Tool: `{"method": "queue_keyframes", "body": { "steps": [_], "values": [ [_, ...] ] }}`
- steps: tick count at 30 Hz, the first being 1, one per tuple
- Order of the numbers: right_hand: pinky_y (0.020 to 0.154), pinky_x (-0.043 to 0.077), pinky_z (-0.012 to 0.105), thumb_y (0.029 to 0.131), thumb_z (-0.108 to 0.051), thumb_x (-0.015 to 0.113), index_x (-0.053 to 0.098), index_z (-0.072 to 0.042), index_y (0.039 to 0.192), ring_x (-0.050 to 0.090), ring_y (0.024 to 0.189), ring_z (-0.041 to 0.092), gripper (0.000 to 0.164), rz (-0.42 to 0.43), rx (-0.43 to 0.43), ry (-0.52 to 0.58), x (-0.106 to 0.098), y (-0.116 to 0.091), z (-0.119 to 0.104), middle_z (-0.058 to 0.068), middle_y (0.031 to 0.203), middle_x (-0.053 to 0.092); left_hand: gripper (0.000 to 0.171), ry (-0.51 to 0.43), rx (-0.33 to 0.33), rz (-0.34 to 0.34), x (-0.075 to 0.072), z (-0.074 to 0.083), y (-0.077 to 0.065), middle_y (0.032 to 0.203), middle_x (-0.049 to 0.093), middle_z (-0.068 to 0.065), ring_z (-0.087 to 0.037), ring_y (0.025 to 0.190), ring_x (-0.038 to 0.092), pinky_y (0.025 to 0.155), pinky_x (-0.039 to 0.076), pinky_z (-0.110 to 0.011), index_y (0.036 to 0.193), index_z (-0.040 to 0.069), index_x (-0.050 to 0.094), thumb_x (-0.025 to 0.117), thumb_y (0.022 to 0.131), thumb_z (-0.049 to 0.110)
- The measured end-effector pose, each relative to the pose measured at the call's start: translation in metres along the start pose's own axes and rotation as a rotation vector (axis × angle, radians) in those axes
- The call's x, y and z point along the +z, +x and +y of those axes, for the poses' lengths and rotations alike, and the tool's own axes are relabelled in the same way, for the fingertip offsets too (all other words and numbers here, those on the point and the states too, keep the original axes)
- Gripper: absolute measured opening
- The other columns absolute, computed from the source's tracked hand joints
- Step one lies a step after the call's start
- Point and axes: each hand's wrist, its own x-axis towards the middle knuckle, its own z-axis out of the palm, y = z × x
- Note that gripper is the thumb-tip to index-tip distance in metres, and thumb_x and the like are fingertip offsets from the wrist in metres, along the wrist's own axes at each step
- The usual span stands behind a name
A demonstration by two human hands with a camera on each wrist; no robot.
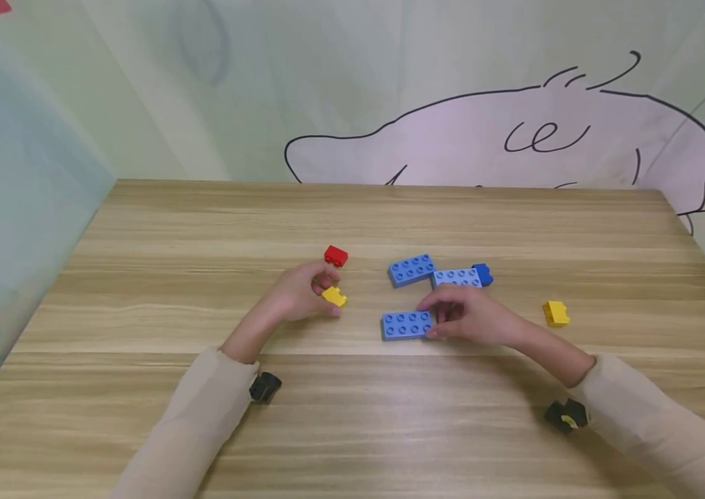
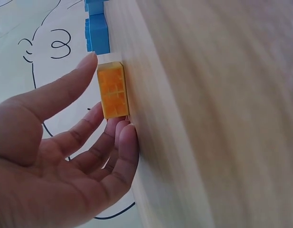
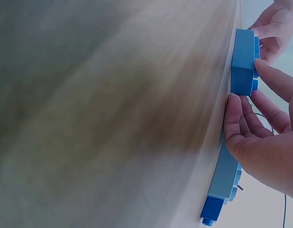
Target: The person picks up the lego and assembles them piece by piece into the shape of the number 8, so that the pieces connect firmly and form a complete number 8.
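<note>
My left hand (image 1: pixel 302 291) pinches a small yellow brick (image 1: pixel 334 296) between thumb and fingers. In the left wrist view this yellow brick (image 2: pixel 113 90) lies on its side, its hollow underside towards the camera. A red brick (image 1: pixel 336 256) lies just beyond the left fingers. With thumb and forefinger my right hand (image 1: pixel 471 315) grips the right end of a blue eight-stud brick (image 1: pixel 406 325), studs up on the table. The right wrist view shows this blue brick (image 3: pixel 242 64) from its side, the left hand behind it.
Beyond the right hand lie another blue brick (image 1: pixel 411 269), a lighter blue brick (image 1: pixel 457 278) partly covered by that hand, and a small dark blue brick (image 1: pixel 482 274). A second yellow brick (image 1: pixel 556 313) sits to the right. The wooden table (image 1: pixel 352 430) meets a wall at the back.
</note>
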Motion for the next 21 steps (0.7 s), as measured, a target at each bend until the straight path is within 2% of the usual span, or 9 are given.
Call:
{"method": "queue_keyframes", "body": {
  "steps": [9,16,21],
  "values": [
    [0.068,0.047,0.025,0.076,-0.009,0.073,0.062,-0.008,0.109,0.052,0.079,0.018,0.035,-0.002,0.009,-0.002,-0.0003,0.0010,0.0000,0.001,0.088,0.057,0.045,-0.001,-0.010,0.004,0.0000,-0.0006,0.0022,0.104,0.057,-0.011,-0.025,0.092,0.052,0.080,0.045,-0.033,0.111,0.004,0.057,0.077,0.071,0.008],
    [0.068,0.047,0.025,0.076,-0.008,0.073,0.062,-0.007,0.109,0.052,0.079,0.018,0.035,-0.003,0.011,0.004,-0.0007,0.0010,-0.0004,0.001,0.088,0.057,0.052,-0.024,-0.028,0.004,-0.0009,-0.0004,0.0025,0.107,0.056,-0.012,-0.025,0.091,0.053,0.079,0.046,-0.033,0.118,0.005,0.052,0.076,0.073,0.008],
    [0.068,0.048,0.026,0.076,-0.008,0.073,0.062,-0.007,0.109,0.052,0.079,0.018,0.035,-0.001,0.013,0.009,-0.0004,0.0009,-0.0004,0.001,0.088,0.057,0.051,-0.032,-0.046,0.008,-0.0012,0.0019,0.0014,0.110,0.056,-0.011,-0.024,0.095,0.053,0.082,0.047,-0.033,0.119,0.005,0.051,0.075,0.074,0.008]
  ]
}}
